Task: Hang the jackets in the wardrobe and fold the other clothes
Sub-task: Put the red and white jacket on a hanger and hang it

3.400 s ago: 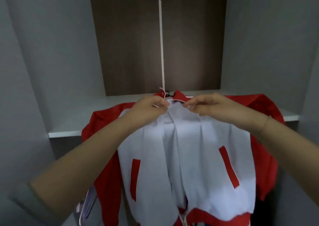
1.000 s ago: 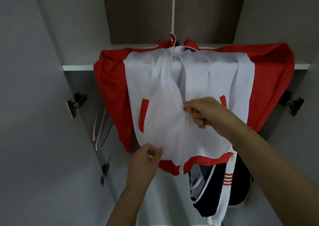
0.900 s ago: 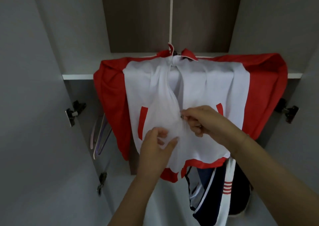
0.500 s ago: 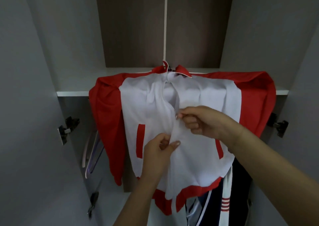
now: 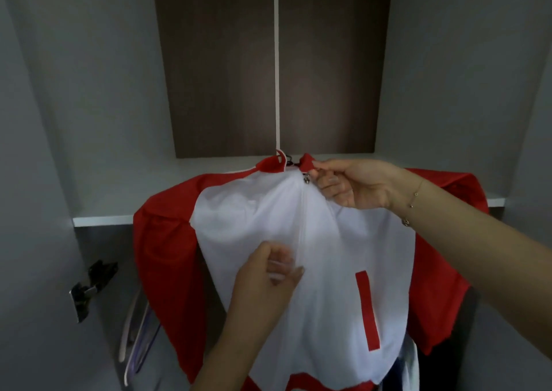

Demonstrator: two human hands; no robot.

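A white jacket with red sleeves (image 5: pixel 337 241) hangs inside the wardrobe, its front facing me and zipped up to the red collar. My right hand (image 5: pixel 349 186) pinches the zipper pull at the collar. Lower down, my left hand (image 5: pixel 268 274) pinches the white fabric beside the zipper line at chest height. The hanger is hidden under the collar.
A white shelf (image 5: pixel 101 220) runs behind the jacket's shoulders, with a dark back panel above. Empty hangers (image 5: pixel 137 343) hang at lower left near a door hinge (image 5: pixel 89 286). A dark blue and white garment (image 5: pixel 409 363) hangs at lower right. Grey wardrobe walls close both sides.
My right hand has drawn the zipper pull up from mid-chest to the collar, closing the jacket's front. My left hand has stayed pinching the fabric lower down. My view has tilted upward.
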